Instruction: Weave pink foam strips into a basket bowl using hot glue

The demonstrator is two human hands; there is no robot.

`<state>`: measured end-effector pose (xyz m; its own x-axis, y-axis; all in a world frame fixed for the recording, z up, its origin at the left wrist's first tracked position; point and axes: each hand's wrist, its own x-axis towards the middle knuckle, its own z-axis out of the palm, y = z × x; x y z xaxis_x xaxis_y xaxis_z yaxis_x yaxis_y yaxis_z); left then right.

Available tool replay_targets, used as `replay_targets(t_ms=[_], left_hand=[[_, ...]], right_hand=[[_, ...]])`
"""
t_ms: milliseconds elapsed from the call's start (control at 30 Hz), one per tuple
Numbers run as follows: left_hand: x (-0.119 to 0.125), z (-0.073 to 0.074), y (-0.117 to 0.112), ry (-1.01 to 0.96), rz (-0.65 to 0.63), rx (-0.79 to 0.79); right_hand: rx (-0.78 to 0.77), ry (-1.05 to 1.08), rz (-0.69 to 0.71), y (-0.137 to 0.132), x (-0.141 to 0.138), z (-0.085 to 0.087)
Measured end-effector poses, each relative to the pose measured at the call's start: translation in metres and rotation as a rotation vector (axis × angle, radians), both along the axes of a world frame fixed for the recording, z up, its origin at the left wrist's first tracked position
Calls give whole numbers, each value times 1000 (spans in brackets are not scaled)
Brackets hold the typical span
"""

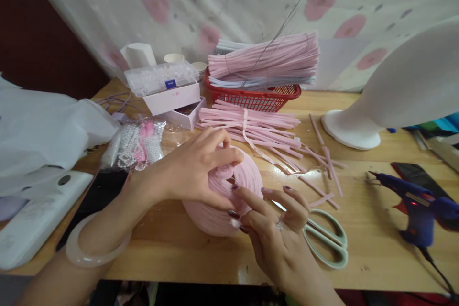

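A round pink coiled piece, wound from fuzzy stems with a small hole at its top, sits low over the table. My left hand is curved over it, thumb along the front and fingers gripping the far side. From the right, my right hand presses its index fingertip near the hole, with the thumb at the front edge. A small white bit shows by that thumb; what it is I cannot tell. Partly beneath my right hand lie scissors with pale green handles. Behind the coil rests a bundle of pink fuzzy stems.
A red basket of tied stems stands at the back. Loose stems lie right of centre. Further right are a white foam head and a blue glue gun. At left are bagged pearl beads, a phone and a white device.
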<state>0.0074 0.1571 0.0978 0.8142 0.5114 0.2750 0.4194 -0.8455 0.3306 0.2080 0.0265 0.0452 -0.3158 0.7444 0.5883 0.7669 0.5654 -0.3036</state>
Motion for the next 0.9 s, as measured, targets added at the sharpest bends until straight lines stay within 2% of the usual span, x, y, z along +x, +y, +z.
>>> replay_targets(t_ms=[100, 333, 533, 700, 800, 900], left_hand=[[0, 3, 2, 50, -8, -21], [3, 5, 4, 53, 12, -113], [-7, -8, -3, -118, 152, -337], [-23, -15, -13, -296, 166, -548], [-25, -20, -17, -387, 162, -591], [-21, -26, -20, -417, 185, -544]], right_hand=[[-13, 6, 5, -1, -2, -4], [75, 15, 21, 1, -2, -13], [102, 66, 26, -2, 0, -18], [103, 76, 31, -6, 4, -21], [97, 89, 22, -9, 10, -25], [90, 168, -5, -8, 14, -27]])
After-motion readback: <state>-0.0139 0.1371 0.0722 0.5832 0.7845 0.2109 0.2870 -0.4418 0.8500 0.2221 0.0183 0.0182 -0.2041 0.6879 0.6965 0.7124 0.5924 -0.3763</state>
